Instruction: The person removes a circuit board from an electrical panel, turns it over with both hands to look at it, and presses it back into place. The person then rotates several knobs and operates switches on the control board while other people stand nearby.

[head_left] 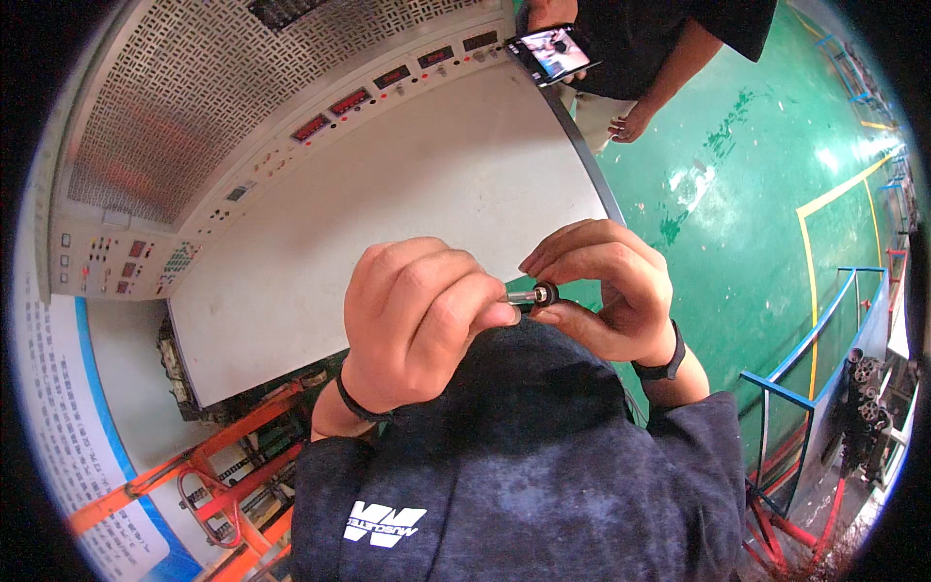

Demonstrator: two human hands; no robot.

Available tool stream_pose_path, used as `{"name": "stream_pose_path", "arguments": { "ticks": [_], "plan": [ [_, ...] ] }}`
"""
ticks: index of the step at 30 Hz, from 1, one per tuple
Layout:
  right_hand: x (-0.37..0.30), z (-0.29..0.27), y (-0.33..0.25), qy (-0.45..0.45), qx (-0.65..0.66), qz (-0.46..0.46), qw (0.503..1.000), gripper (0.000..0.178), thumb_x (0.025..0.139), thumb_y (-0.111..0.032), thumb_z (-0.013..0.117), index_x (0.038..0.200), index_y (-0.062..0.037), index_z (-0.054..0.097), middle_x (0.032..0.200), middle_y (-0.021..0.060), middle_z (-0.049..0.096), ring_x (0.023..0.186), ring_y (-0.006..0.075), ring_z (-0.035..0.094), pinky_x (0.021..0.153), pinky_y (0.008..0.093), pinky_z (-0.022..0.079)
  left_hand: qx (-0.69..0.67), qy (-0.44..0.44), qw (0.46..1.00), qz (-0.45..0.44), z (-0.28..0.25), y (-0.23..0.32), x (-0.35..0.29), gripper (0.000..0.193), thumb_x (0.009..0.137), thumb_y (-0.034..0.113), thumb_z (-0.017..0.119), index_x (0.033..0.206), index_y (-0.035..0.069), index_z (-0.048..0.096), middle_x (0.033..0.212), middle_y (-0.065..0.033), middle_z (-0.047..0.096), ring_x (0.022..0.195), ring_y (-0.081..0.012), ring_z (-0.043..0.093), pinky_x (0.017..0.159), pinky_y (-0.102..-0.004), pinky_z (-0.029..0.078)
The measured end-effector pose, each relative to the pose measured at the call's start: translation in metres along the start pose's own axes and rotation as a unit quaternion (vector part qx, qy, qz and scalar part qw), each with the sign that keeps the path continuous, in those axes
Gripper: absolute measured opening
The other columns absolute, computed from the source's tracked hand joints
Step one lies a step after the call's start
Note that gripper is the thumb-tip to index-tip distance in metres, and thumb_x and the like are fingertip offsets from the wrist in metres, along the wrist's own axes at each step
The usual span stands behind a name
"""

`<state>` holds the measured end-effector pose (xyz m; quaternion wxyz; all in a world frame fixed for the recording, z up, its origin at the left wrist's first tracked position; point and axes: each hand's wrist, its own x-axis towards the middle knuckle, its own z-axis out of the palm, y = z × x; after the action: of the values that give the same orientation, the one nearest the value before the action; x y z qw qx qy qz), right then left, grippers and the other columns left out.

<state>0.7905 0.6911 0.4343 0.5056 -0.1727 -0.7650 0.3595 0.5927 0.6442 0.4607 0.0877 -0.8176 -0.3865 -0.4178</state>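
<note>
Between my two hands, in front of my chest, is a small clear glass tube fuse point(522, 297) with a round black cap point(549, 293) at its right end. A bit of bright metal shows where the tube meets the cap. My left hand point(417, 320) is closed, pinching the tube's left end between thumb and curled fingers, which hide that end. From the right, my right hand point(626, 291) curls its thumb and fingers around the black cap. The thumb tip sits just below the cap. Both wrists wear dark bands.
A white-topped workbench point(388, 194) with a perforated instrument panel point(213, 78) and red displays lies ahead. At the far right of it, another person holds a phone point(555, 53). Orange metal frames point(213, 446) stand at left, a blue rail point(824, 339) at right, over green floor point(737, 194).
</note>
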Motion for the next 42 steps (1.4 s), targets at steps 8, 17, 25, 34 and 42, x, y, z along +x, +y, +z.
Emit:
{"name": "stream_pose_path", "arguments": {
  "ticks": [8,17,25,34,42],
  "plan": [
    [0.000,0.010,-0.009,0.018,-0.090,-0.041,0.995,0.028,0.068,-0.005,0.077,0.091,-0.0021,0.062,0.088,0.0109,0.063,0.077,0.0251,0.064,0.065,0.0321,0.052,0.022,-0.022,1.000,0.007,-0.011,-0.003,-0.006,0.021,0.073,0.021,0.071,0.083,0.007,0.060,0.083,-0.0036,0.057,0.078,-0.0209,0.057,0.065,-0.0326,0.045],
    [0.003,0.012,-0.009,-0.025,-0.158,-0.078,0.984,0.024,0.070,-0.005,0.072,0.092,-0.0018,0.062,0.090,0.0106,0.063,0.076,0.0253,0.064,0.064,0.0327,0.053,0.003,-0.066,0.998,0.020,-0.016,-0.012,-0.008,0.019,0.072,0.016,0.072,0.083,0.005,0.060,0.083,-0.0047,0.057,0.079,-0.0219,0.057,0.066,-0.0336,0.044],
    [-0.005,0.031,0.011,-0.047,-0.076,0.023,0.996,0.024,0.073,-0.011,0.074,0.092,-0.0026,0.063,0.088,0.0116,0.064,0.075,0.0276,0.064,0.063,0.0346,0.052,-0.067,-0.082,0.992,-0.062,-0.013,-0.021,-0.014,0.017,0.071,0.011,0.073,0.082,0.005,0.061,0.081,-0.0055,0.059,0.076,-0.0237,0.058,0.066,-0.0345,0.043],
    [-0.007,0.032,0.029,-0.066,0.038,0.137,0.988,0.016,0.081,-0.008,0.068,0.093,0.0001,0.062,0.086,0.0133,0.063,0.076,0.0285,0.063,0.065,0.0350,0.051,-0.118,-0.102,0.983,-0.100,0.005,-0.040,-0.018,0.016,0.072,0.011,0.072,0.082,0.005,0.061,0.080,-0.0051,0.060,0.072,-0.0228,0.058,0.063,-0.0339,0.043],
    [0.006,0.036,0.041,-0.052,0.016,0.164,0.985,0.014,0.081,-0.008,0.067,0.091,0.0005,0.062,0.085,0.0133,0.062,0.076,0.0282,0.062,0.065,0.0345,0.050,-0.164,-0.129,0.971,-0.119,0.008,-0.064,-0.012,0.021,0.066,0.008,0.075,0.081,0.003,0.061,0.077,-0.0065,0.061,0.071,-0.0245,0.058,0.062,-0.0346,0.045]
  ]
}}
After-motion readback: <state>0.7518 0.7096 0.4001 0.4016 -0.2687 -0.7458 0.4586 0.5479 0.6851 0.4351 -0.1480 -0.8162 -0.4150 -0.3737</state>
